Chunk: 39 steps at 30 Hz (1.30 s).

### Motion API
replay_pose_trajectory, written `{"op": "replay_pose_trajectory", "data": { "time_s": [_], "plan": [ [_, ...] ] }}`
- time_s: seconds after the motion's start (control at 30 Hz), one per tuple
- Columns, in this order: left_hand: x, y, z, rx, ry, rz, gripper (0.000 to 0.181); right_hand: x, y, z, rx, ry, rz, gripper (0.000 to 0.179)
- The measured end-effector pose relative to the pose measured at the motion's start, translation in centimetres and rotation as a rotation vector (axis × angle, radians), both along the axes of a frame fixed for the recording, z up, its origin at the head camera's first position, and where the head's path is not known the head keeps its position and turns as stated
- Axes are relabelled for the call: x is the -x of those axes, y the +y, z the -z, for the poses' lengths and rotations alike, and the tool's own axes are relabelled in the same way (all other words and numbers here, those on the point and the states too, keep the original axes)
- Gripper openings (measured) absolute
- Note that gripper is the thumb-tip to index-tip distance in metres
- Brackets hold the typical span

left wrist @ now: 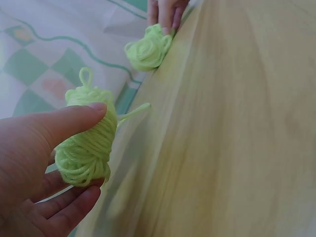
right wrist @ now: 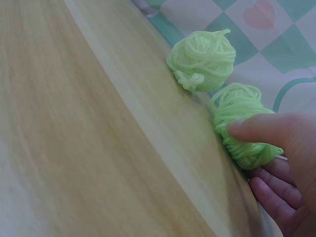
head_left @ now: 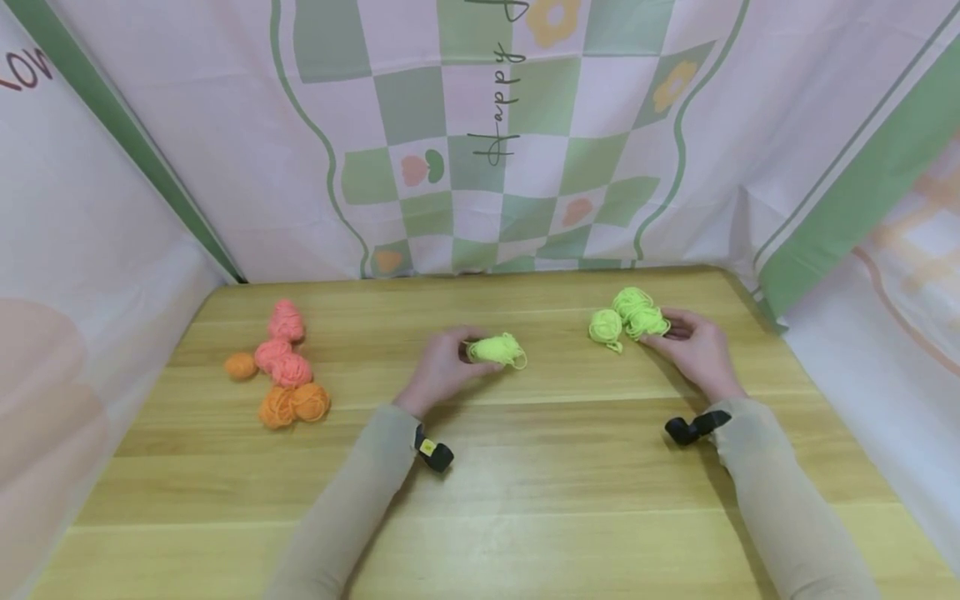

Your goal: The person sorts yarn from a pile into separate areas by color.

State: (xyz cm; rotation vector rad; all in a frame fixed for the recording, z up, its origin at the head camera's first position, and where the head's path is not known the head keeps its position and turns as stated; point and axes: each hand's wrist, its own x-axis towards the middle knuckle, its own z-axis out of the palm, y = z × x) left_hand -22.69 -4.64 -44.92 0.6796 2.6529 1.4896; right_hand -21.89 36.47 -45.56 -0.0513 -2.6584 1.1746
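Note:
In the head view my left hand (head_left: 442, 371) pinches a pale yellow-green yarn ball (head_left: 497, 350) between thumb and fingers, near the table's middle. The left wrist view shows this yarn ball (left wrist: 86, 143) as oblong, with a loop on top and a loose end sticking out. Farther right, my right hand (head_left: 699, 348) grips a brighter green yarn ball (head_left: 648, 323), thumb on top and fingers beneath in the right wrist view. More green yarn (head_left: 632, 302) lies against it at the back. A rounder pale yellow-green yarn ball (right wrist: 203, 59) sits just beside it.
On the left of the wooden table (head_left: 525, 500) lie several pink yarn balls (head_left: 287, 321) in a row. Orange yarn balls (head_left: 310, 402) touch their near end, and a small orange ball (head_left: 241, 366) sits left of them. A patterned cloth (head_left: 510, 200) hangs behind the table.

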Motion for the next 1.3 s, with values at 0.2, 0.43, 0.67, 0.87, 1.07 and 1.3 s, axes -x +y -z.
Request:
{"op": "replay_pose_trajectory", "data": {
  "time_s": [0.2,0.43,0.67,0.87,1.07,1.3],
  "plan": [
    [0.1,1.3,0.1,0.004,0.013,0.030,0.047,0.0,0.0,0.0,0.003,-0.009,-0.010,0.067],
    [0.6,3.1,0.1,-0.008,-0.010,0.052,0.050,0.1,0.0,0.0,0.010,-0.015,-0.011,0.068],
    [1.0,4.6,0.3,-0.034,-0.021,0.070,0.051,0.1,-0.2,-0.2,0.008,-0.007,-0.004,0.066],
    [1.2,5.6,0.5,-0.033,-0.031,0.061,0.052,0.1,-0.2,-0.2,0.019,-0.016,-0.002,0.066],
    [1.8,6.4,0.2,-0.024,-0.038,0.048,0.053,0.0,0.0,0.0,0.011,-0.014,-0.002,0.065],
    [3.0,7.3,-0.4,-0.030,0.007,0.041,0.051,0.0,-0.1,0.0,0.024,-0.005,-0.005,0.065]
  ]
}}
